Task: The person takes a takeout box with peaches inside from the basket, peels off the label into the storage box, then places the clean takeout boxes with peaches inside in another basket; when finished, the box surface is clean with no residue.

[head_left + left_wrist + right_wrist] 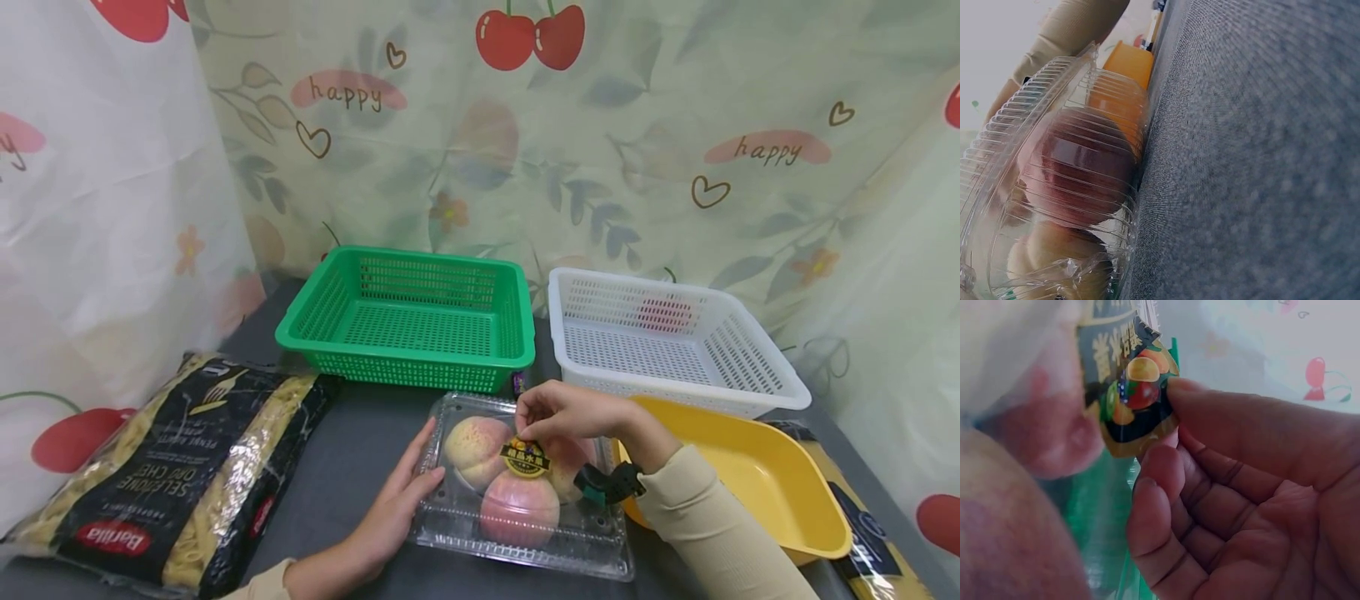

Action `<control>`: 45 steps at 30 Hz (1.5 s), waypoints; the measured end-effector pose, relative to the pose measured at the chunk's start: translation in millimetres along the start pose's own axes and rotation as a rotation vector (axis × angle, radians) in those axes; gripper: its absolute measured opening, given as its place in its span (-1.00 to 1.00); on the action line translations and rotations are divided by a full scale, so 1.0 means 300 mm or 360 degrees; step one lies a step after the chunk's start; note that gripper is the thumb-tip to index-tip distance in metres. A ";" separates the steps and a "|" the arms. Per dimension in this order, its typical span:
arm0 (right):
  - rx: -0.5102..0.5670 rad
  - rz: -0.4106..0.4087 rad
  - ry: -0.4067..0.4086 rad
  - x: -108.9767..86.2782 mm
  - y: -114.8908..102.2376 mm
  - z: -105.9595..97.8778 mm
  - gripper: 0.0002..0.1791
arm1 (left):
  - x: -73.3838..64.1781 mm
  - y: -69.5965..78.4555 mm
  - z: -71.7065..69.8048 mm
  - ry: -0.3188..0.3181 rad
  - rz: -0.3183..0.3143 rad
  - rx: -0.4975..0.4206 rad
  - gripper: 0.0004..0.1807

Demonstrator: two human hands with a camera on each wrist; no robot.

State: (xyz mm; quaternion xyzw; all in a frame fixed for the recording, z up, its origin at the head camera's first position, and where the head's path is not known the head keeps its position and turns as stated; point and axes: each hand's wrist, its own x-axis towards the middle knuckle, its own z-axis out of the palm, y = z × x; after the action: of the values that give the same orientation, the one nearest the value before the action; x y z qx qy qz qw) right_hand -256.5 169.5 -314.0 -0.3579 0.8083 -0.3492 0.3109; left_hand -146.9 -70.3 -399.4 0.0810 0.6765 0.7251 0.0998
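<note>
A clear plastic clamshell box [450, 527] holds three pink-and-yellow peaches [519, 510] and lies on the dark table. On its lid is a black and gold fruit sticker [527, 460]. My right hand [573, 412] pinches the sticker's edge between thumb and forefinger, the other fingers curled under. The right wrist view shows that edge of the sticker [1141, 381] bent up at the fingertips. With fingers extended, my left hand [393, 508] rests against the box's left side. The left wrist view shows the box's ribbed wall [1079, 94], but that hand is out of its frame.
A green basket [420, 367] and a white basket [667, 379] stand behind the box. To the right, a yellow basin [750, 475] partly covers another package [870, 533]. A bag of penne pasta [172, 475] lies at left. Printed curtains enclose the table.
</note>
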 end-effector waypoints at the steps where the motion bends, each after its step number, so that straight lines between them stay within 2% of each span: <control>1: 0.0008 -0.0003 -0.0002 0.000 0.001 -0.001 -0.86 | 0.000 0.000 0.000 -0.0001 -0.0001 0.0001 -0.35; 6: 0.0019 -0.0005 0.0010 0.000 -0.002 -0.002 -0.89 | -0.003 0.000 -0.001 0.0003 -0.0012 -0.0016 -0.35; 17: -0.0167 -0.0012 0.0061 -0.008 -0.015 -0.004 -0.97 | 0.002 -0.007 0.000 -0.0011 -0.0001 -0.0037 -0.33; 29: -0.0187 0.0017 0.0000 -0.014 -0.012 0.006 -0.86 | 0.002 -0.005 -0.005 -0.0028 -0.0020 -0.0052 -0.33; 45: -0.0144 0.0032 0.0019 -0.018 -0.010 0.012 -0.84 | 0.002 -0.007 -0.002 0.0006 -0.0012 -0.0023 -0.32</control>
State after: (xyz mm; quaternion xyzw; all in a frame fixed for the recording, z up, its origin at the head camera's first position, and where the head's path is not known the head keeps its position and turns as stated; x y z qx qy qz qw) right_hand -249.8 170.9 -312.3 -0.3615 0.8286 -0.3112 0.2930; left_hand -147.7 -70.7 -401.5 0.0764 0.6717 0.7298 0.1018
